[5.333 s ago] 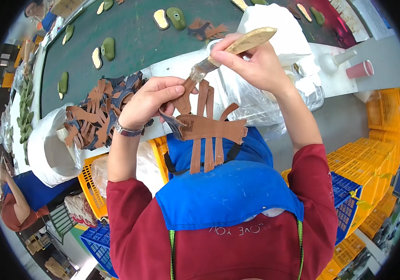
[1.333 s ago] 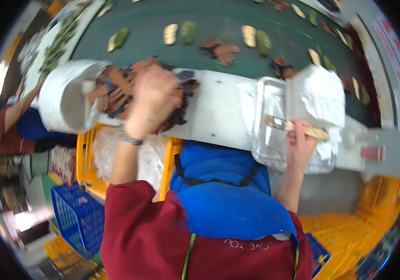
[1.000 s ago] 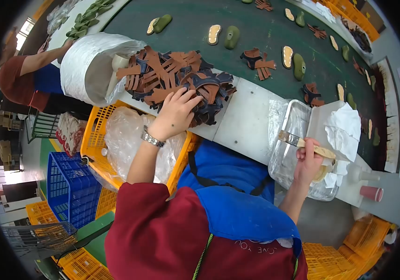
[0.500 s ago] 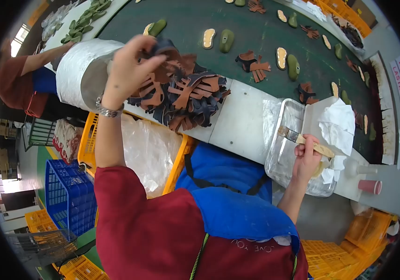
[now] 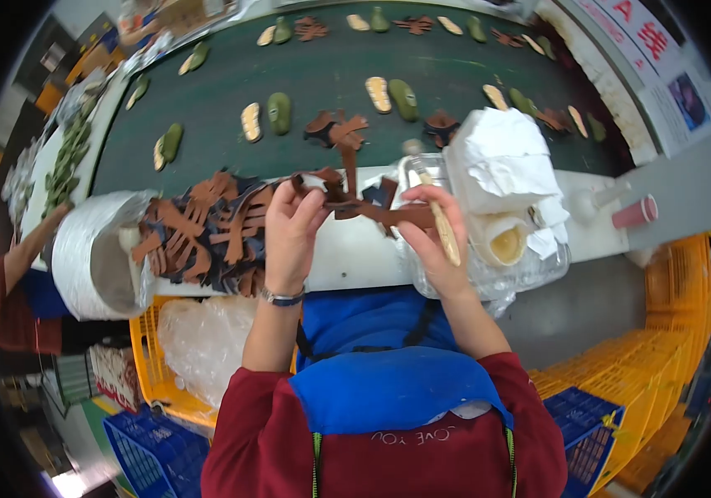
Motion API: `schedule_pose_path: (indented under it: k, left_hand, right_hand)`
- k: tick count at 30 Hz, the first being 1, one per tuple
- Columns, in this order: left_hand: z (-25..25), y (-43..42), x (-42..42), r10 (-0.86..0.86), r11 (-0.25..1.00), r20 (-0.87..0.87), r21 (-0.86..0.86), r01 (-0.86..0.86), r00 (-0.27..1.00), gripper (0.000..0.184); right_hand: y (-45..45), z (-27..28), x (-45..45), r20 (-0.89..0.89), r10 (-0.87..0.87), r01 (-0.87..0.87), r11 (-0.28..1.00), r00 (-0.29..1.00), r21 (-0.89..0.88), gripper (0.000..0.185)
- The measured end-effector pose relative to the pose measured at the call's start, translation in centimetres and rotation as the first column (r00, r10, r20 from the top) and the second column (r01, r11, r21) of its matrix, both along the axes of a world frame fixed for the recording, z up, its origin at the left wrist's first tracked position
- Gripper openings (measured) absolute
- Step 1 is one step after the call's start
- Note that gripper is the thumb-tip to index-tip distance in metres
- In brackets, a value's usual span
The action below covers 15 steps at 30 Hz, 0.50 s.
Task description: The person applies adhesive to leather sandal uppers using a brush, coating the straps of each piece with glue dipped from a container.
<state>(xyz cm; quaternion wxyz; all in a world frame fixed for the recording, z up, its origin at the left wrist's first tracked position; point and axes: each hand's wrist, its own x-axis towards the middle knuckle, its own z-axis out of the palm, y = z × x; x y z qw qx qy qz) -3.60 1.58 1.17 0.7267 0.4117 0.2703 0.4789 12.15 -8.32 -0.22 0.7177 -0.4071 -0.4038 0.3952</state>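
Note:
Between both hands hangs a brown strappy shoe upper [image 5: 372,211], lifted above the white table edge. My left hand [image 5: 293,236] pinches its left end between thumb and fingers. With thumb and fingers, my right hand [image 5: 437,241] grips the upper's right end and also holds a wooden-handled brush [image 5: 447,236], its bristles pointing up and away. To the left lies a pile of brown and dark blue uppers [image 5: 206,228]. A clear plastic-lined tray [image 5: 538,270] is right of my right hand, with a cup of yellowish liquid [image 5: 506,244] on it.
A green conveyor [image 5: 214,108] carries tan insoles, green soles and uppers. White paper [image 5: 509,153] and a red cup [image 5: 636,212] are at the right. A plastic-wrapped drum [image 5: 94,253] stands left, near a co-worker's arm [image 5: 31,249]. Yellow crates [image 5: 621,357] and a blue crate [image 5: 156,448] sit below.
My left hand has moved right from the pile, bringing an upper in front of me. My right hand, still with the brush, has come left from the tray and now grips the upper too. The view has turned.

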Motion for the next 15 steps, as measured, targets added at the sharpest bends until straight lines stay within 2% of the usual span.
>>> schedule_pose_path:
  k: [2,3,4,5,6,7,8,10,12,15]
  left_hand:
    - [0.2,-0.1,0.2,-0.047,0.995,-0.132,0.076,0.057,0.99,0.022]
    - [0.6,0.4,-0.4,0.134,0.931,-0.388,0.364,0.018,0.912,0.023]
    - [1.2,1.0,-0.8,0.367,0.773,-0.524,0.632,0.062,0.768,0.025]
    - [2.6,1.1,-0.3,0.63,0.591,-0.329,0.791,-0.159,0.703,0.026]
    - [4.4,2.3,-1.6,0.764,0.364,-0.158,0.906,-0.216,0.626,0.028]
    - [5.6,3.2,-2.3,0.794,0.235,-0.026,0.934,-0.268,0.608,0.028]
    - [5.7,3.0,-1.9,0.764,0.206,0.014,0.942,-0.265,0.645,0.029]
    - [4.4,1.7,-0.4,0.64,0.26,-0.049,0.953,-0.155,0.767,0.029]
    - [1.9,-0.7,2.0,0.454,0.345,-0.243,0.935,0.083,0.857,0.029]
    - [-2.0,-4.2,4.6,0.192,0.412,-0.523,0.811,0.415,0.831,0.029]
  right_hand:
    - [-0.6,0.1,0.6,-0.011,-0.101,0.098,0.979,0.995,-0.181,0.031]
    - [-0.7,0.3,0.9,-0.047,-0.131,0.123,0.982,0.99,-0.147,0.026]
    - [-0.8,0.4,1.1,-0.08,-0.168,0.159,0.981,0.983,-0.111,0.021]
    - [-1.0,0.4,1.4,-0.091,-0.165,0.154,0.981,0.982,-0.117,0.021]
    - [-1.2,0.4,2.0,-0.101,-0.172,0.159,0.98,0.98,-0.122,0.021]
    - [-1.2,0.3,2.3,-0.114,-0.167,0.156,0.983,0.979,-0.1,0.021]
    - [-1.3,0.1,2.7,-0.125,-0.163,0.153,0.985,0.979,-0.083,0.02]
    - [-1.6,0.3,3.1,-0.177,-0.134,0.135,0.991,0.975,-0.008,0.02]
    - [-2.3,0.7,3.3,-0.185,-0.13,0.131,0.991,0.974,-0.007,0.019]
    - [-3.1,1.2,3.3,-0.178,-0.133,0.133,0.991,0.975,-0.012,0.017]
